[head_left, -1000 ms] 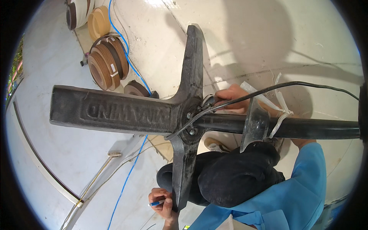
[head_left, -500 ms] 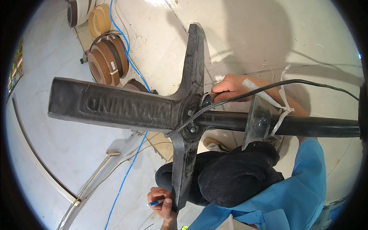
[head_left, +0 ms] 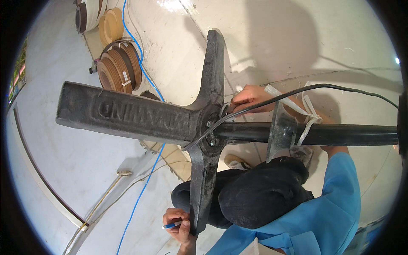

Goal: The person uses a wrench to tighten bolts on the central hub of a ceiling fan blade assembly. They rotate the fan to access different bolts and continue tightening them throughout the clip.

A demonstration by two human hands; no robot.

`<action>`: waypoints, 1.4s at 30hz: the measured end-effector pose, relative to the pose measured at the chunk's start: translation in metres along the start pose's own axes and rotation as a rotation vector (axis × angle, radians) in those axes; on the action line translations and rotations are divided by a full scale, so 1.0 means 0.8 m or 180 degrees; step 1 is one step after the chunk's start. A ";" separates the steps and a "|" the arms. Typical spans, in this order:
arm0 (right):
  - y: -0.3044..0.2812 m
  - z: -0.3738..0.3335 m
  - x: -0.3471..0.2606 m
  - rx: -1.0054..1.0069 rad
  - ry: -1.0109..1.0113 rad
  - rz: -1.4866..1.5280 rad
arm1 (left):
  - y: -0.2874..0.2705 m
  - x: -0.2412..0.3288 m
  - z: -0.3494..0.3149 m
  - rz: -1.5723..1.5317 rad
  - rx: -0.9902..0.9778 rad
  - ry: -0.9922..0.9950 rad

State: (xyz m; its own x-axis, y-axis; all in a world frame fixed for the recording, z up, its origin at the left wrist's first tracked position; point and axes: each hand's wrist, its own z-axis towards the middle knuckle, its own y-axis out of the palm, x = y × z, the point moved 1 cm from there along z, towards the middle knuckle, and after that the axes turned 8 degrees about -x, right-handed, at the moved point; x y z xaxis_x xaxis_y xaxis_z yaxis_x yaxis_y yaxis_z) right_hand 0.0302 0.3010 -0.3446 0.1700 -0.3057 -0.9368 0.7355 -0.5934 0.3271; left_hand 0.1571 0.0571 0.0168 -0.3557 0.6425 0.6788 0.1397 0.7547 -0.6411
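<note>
A black cross-shaped fan stand base [head_left: 123, 112] is raised in front of me, its pole [head_left: 352, 134] running off to the right. A flared collar [head_left: 281, 131] is on the pole, with a white tie [head_left: 312, 117] beside it. My left hand [head_left: 180, 233] is closed at the tip of the base's near leg, a slim blue-and-white pen [head_left: 171, 225] between its fingers. Beside the hub bolts [head_left: 212, 143], my right hand [head_left: 250, 98] pinches a small greyish metal piece [head_left: 225, 109], partly hidden by the black cable [head_left: 314, 86]; its kind is unclear.
Rolls of brown edge banding [head_left: 114, 72] lie on the floor at the upper left, near a tan roll [head_left: 111, 26]. A blue hose [head_left: 138, 195] crosses the floor under the base. A pale cord [head_left: 108, 191] lies at the lower left.
The base and pole have tilted slightly, the pole's right part sitting a little higher in view. My right hand has shifted slightly at the hub; the left keeps its hold.
</note>
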 end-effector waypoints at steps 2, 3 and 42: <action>0.005 0.003 0.004 0.0012 -0.0076 0.0127 | -0.001 0.000 -0.001 0.0002 0.0003 0.0002; 0.008 0.005 0.005 0.0027 -0.0212 0.0160 | -0.001 0.000 -0.001 -0.0021 0.0001 0.0004; -0.010 -0.001 -0.019 0.0153 -0.0345 -0.0532 | 0.002 0.001 0.002 -0.0058 0.0031 0.0150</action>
State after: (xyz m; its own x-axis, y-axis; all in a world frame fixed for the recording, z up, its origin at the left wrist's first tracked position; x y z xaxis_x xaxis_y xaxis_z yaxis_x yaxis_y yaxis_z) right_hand 0.0224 0.3115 -0.3327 -0.0252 -0.2768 -0.9606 0.7150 -0.6766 0.1762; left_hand 0.1555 0.0586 0.0161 -0.3141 0.6342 0.7065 0.1244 0.7652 -0.6317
